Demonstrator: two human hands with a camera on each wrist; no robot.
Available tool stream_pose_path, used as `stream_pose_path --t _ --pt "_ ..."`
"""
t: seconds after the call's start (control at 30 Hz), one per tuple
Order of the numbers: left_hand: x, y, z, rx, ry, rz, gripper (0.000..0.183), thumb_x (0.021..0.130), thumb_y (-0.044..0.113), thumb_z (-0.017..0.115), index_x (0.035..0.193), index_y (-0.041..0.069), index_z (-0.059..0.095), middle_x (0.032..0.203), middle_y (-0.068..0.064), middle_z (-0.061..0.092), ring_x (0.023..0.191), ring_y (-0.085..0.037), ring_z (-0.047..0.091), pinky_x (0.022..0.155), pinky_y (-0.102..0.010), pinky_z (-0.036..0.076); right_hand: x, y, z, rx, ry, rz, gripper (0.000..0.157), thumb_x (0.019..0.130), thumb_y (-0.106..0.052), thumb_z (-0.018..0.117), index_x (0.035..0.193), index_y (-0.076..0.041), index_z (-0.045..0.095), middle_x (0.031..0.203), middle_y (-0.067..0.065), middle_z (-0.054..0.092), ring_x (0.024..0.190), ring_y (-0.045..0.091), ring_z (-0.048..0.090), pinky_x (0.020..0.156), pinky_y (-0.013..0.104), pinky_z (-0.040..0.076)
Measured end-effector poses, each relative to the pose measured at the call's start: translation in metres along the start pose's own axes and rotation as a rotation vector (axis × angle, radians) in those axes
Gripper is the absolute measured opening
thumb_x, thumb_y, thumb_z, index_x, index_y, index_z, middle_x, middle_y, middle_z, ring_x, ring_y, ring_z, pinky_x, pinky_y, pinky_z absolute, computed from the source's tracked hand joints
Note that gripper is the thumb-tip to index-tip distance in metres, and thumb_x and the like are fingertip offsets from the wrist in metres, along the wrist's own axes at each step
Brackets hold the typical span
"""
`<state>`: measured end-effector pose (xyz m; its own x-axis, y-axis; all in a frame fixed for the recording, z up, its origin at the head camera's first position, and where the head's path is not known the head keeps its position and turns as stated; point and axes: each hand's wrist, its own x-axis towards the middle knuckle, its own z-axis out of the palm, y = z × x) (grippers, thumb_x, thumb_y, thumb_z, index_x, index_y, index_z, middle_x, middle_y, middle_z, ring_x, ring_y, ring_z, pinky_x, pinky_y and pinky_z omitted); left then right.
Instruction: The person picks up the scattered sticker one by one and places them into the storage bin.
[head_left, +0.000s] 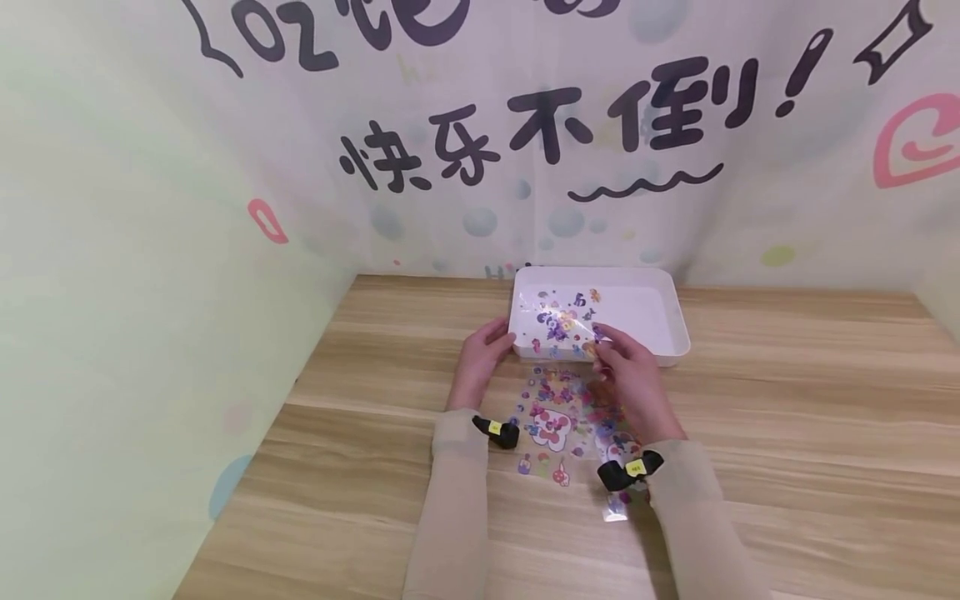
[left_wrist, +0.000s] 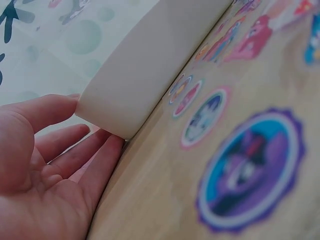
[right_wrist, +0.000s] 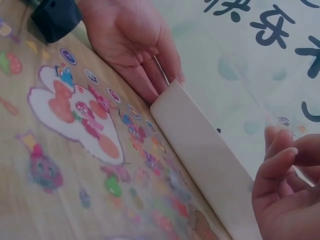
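The thumb and fingertips of the right hand [head_left: 633, 379] are pressed together, pinching the right edge of a clear plastic sheet printed with small purple, orange and blue stickers [head_left: 558, 321]. This sheet is located above the left part of a white, shallow rectangular tray with rounded corners [head_left: 648, 308]; whether it touches the tray floor cannot be determined.

The left hand [head_left: 480, 358] grips the near left corner of the tray. Its thumb meets the rim, and its other fingers, slightly bent, lie against the outer wall near the base.

In front of the tray, flat on the light wood-grain table [head_left: 360, 483], lie further clear plastic sticker sheets [head_left: 551, 429]; their exact number cannot be told. The right forearm partly covers the right-hand portion. The left wrist view shows a round blue-and-purple sticker with a scalloped border [left_wrist: 250, 170] on them.

Each wrist carries a black device with a yellow label [head_left: 501, 432], below which are beige sleeves [head_left: 453, 517]. Behind the tray stands a pale backdrop printed with large black characters and bluish dots [head_left: 435, 237].
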<state>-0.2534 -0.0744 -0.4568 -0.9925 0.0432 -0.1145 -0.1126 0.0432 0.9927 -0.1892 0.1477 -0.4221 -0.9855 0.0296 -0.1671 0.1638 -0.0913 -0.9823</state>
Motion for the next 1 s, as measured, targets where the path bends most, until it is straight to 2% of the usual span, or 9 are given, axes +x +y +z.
stream_pose_path --t 0.17,0.37,0.63,0.8,1.0 --pt "0.0 -0.001 -0.001 0.021 0.004 -0.004 0.04 0.082 0.028 0.063 0.121 0.022 0.055 0.12 0.005 0.054 0.107 -0.009 0.052 0.088 -0.023 0.045 0.003 -0.002 0.004 0.003 0.008 0.014 0.037 0.092 -0.03 0.048 0.129 -0.028 0.047 0.101 0.009 0.05 0.091 0.029 0.048 0.083 0.038 0.043" --pt "-0.002 0.0 -0.001 0.028 0.007 -0.004 0.041 0.082 0.028 0.062 0.122 0.021 0.054 0.12 0.005 0.054 0.106 -0.009 0.052 0.087 -0.024 0.045 0.006 -0.002 0.005 -0.002 0.017 0.026 0.036 0.092 -0.029 0.048 0.128 -0.031 0.047 0.102 0.009 0.051 0.093 0.031 0.048 0.083 0.038 0.044" --pt "-0.002 0.001 -0.001 0.038 0.001 -0.014 0.037 0.083 0.031 0.061 0.119 0.028 0.055 0.119 0.009 0.054 0.105 -0.007 0.052 0.087 -0.023 0.045 0.011 -0.001 0.004 -0.053 -0.002 -0.024 0.04 0.092 -0.031 0.048 0.131 -0.027 0.045 0.102 0.01 0.051 0.091 0.032 0.049 0.08 0.039 0.046" --pt "-0.001 0.001 -0.002 0.047 0.011 -0.016 0.036 0.083 0.03 0.062 0.118 0.027 0.056 0.119 0.009 0.054 0.104 -0.006 0.053 0.086 -0.023 0.046 0.014 -0.002 0.005 -0.057 0.014 -0.01 0.041 0.091 -0.031 0.05 0.131 -0.027 0.045 0.104 0.008 0.052 0.09 0.028 0.05 0.082 0.042 0.045" --pt "-0.001 -0.002 -0.001 0.036 0.014 0.0 0.037 0.083 0.026 0.062 0.119 0.024 0.056 0.119 0.006 0.055 0.103 -0.008 0.054 0.086 -0.023 0.046 0.021 -0.005 0.007 -0.065 0.049 -0.024 0.04 0.089 -0.031 0.052 0.129 -0.026 0.047 0.102 0.008 0.054 0.084 0.02 0.053 0.081 0.032 0.047"
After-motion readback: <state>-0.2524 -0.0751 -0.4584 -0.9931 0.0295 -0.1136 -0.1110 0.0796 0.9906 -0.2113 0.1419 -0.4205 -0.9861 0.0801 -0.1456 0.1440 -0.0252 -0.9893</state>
